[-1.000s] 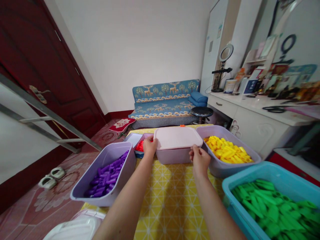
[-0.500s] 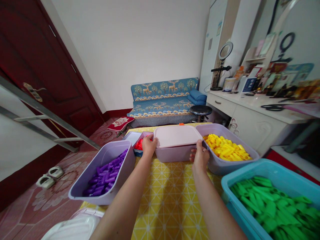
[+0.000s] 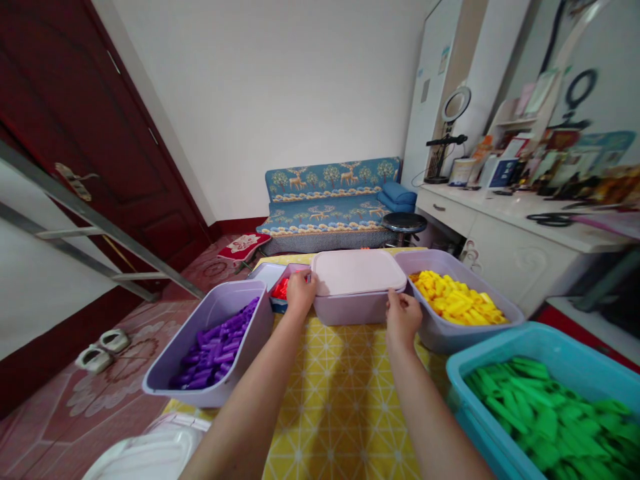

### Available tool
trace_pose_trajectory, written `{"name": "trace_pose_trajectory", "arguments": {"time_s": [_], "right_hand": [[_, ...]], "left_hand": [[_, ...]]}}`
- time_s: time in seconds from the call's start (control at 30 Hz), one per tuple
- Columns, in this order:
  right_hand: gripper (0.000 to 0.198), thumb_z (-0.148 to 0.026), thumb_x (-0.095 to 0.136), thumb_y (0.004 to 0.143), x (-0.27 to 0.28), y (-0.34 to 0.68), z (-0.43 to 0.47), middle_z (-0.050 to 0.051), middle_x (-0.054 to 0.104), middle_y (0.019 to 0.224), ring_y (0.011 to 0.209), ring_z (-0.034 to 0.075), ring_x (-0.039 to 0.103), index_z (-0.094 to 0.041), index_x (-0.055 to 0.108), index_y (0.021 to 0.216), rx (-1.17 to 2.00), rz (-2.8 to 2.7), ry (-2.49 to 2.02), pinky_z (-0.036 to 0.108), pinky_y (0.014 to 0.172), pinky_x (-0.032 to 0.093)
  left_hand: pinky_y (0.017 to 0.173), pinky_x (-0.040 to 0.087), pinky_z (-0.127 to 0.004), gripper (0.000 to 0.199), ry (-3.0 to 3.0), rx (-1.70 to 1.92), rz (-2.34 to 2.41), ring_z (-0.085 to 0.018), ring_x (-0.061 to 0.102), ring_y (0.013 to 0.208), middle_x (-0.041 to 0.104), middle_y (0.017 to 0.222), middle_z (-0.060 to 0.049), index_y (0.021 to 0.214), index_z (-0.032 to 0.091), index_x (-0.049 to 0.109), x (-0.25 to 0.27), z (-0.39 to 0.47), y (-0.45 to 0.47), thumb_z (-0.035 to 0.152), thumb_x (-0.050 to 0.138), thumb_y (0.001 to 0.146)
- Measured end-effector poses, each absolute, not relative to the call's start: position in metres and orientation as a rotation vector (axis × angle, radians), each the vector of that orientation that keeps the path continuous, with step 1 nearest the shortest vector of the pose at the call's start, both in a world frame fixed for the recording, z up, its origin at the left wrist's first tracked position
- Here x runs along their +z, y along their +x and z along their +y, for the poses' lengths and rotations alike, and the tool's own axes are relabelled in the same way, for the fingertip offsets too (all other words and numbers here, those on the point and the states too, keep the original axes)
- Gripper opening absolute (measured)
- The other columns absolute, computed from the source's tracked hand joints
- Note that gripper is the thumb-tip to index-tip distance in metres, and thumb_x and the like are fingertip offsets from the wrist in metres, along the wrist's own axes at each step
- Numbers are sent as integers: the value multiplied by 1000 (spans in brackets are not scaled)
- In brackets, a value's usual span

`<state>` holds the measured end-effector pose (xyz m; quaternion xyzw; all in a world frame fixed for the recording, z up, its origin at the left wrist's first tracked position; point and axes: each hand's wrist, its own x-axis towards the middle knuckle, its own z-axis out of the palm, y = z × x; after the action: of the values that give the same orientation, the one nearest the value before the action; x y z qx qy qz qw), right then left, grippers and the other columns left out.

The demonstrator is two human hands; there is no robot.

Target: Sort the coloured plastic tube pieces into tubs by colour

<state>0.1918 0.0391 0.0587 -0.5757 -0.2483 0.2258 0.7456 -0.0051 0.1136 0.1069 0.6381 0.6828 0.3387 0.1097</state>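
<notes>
A pale pink plastic lid [image 3: 359,272] lies over a lilac storage box [image 3: 350,311] at the far side of the table. My left hand [image 3: 301,293] is closed at the lid's left edge. At the front right corner, the bent fingers of my right hand [image 3: 403,316] pinch the lid's rim. What is inside the box is hidden. Left of it, a small container holds red pieces [image 3: 281,289], partly behind my left hand. Close to my right hand stands a lilac tub [image 3: 510,312] of yellow plastic pieces [image 3: 457,298].
Purple pieces [image 3: 214,353] fill part of another lilac tub [image 3: 153,373] on the left. A blue tub [image 3: 457,363] with green pieces [image 3: 545,407] stands at the near right. White lids [image 3: 150,457] lie at the near left. Yellow patterned cloth [image 3: 345,400] covers the table.
The lid's front right edge sits closer to the box rim, and the dark gap there has narrowed. My right fingers have curled in at that corner. My left hand stays at the left edge.
</notes>
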Motion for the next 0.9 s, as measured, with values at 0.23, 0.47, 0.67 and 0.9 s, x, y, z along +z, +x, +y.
{"name": "trace_pose_trajectory", "arguments": {"time_s": [0.23,0.47,0.67,0.9], "right_hand": [[25,-36,56,78,96,169,11,3,59,84,76,16,56,-18,56,95,227,-680,-1208,28,73,45],[20,-30,53,82,177,214,89,5,68,89,78,17,62,-17,65,91,105,-1490,-1555,28,73,47],[31,-25,72,69,155,250,149,15,68,105,99,27,62,-13,66,98,66,-1673,-1817,36,87,44],[32,-31,68,75,119,259,183,19,67,103,98,28,62,-11,68,99,73,-1715,-1909,37,84,44]], "left_hand": [[92,44,-31,34,1813,1073,1965,-24,62,106,69,110,-12,115,17,65,95,121,-4,28,57,83],[93,45,-27,39,1703,1172,1880,-21,62,109,68,117,-12,121,14,61,91,121,-5,31,55,86],[107,36,-30,52,1626,1301,1829,-22,49,128,52,138,-16,133,10,49,79,97,12,22,56,83],[112,30,-31,53,1601,1430,1733,-22,43,133,49,140,-17,135,7,46,68,82,19,24,50,85]]}}
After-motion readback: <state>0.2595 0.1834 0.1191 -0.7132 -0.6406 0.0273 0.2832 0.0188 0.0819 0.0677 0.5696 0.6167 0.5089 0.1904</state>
